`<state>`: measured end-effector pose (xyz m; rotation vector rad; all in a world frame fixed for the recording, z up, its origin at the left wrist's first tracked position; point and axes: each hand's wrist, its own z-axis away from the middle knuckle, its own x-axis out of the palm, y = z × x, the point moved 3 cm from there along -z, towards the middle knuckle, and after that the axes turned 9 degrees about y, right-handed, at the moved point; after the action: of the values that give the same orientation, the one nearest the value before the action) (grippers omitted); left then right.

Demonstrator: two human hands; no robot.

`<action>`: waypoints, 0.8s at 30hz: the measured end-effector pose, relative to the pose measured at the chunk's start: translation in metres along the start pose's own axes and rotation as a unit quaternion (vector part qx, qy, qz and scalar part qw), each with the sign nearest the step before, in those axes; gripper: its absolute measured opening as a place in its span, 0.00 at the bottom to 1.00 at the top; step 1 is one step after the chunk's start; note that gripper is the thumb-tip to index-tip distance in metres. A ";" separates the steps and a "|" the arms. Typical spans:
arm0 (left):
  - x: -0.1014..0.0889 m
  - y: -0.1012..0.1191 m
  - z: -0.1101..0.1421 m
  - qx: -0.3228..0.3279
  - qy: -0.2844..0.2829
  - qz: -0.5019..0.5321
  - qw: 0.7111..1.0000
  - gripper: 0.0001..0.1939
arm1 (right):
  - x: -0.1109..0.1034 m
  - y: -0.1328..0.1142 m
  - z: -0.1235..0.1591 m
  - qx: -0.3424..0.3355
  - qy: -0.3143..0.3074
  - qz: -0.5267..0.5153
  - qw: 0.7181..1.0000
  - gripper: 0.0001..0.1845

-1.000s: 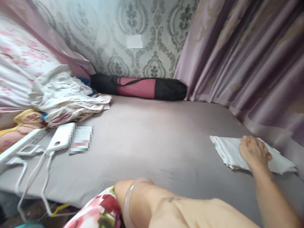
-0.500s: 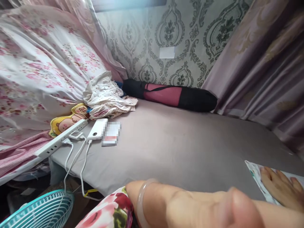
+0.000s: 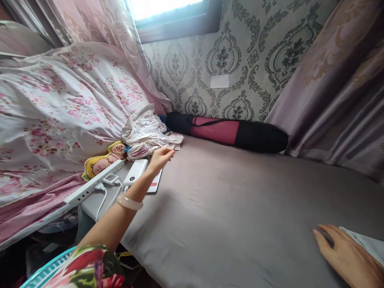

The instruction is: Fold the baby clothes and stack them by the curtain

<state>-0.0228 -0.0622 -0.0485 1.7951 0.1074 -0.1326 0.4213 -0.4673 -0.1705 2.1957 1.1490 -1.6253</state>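
Observation:
My left hand (image 3: 161, 159) is stretched out over the bed at the near edge of a crumpled white printed cloth (image 3: 145, 132). Its fingers are curled together and no object shows in them; whether it touches the cloth I cannot tell. Just below that hand lie a white power bank (image 3: 135, 172) and a phone (image 3: 154, 185), partly covered by the wrist. My right hand (image 3: 345, 250) rests at the lower right, fingers spread, thumb apart, beside a flat white piece with a printed pattern (image 3: 370, 243), part of which it hides.
A grey sheet (image 3: 228, 208) covers the bed. By the wall lies a long black and pink bag (image 3: 228, 131). On the left are a white power strip (image 3: 96, 184) with cables, a yellow cartoon cushion (image 3: 103, 162) and a teal fan (image 3: 49, 268) below the bed's edge.
My left arm has swung from the bottom right up and left, its hand now near the crumpled cloth. My right hand has shifted slightly left and down off the white piece. The view tilted upward.

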 end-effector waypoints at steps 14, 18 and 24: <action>-0.120 -0.035 -0.143 0.078 0.184 -0.499 0.843 0.20 | 0.023 -0.209 -0.025 -0.104 -0.170 -0.001 0.980 0.18; -0.120 -0.036 -0.144 0.068 0.175 -0.532 0.826 0.24 | 0.031 -0.248 -0.029 -0.105 -0.189 -0.021 0.976 0.18; -0.123 -0.037 -0.150 0.081 0.170 -0.512 0.838 0.19 | 0.056 -0.267 -0.028 -0.074 -0.190 -0.025 0.979 0.17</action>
<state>-0.1447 0.0922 -0.0326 1.7311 1.3530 -0.5928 0.2699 -0.2426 -0.1310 1.6821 1.1730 -1.8121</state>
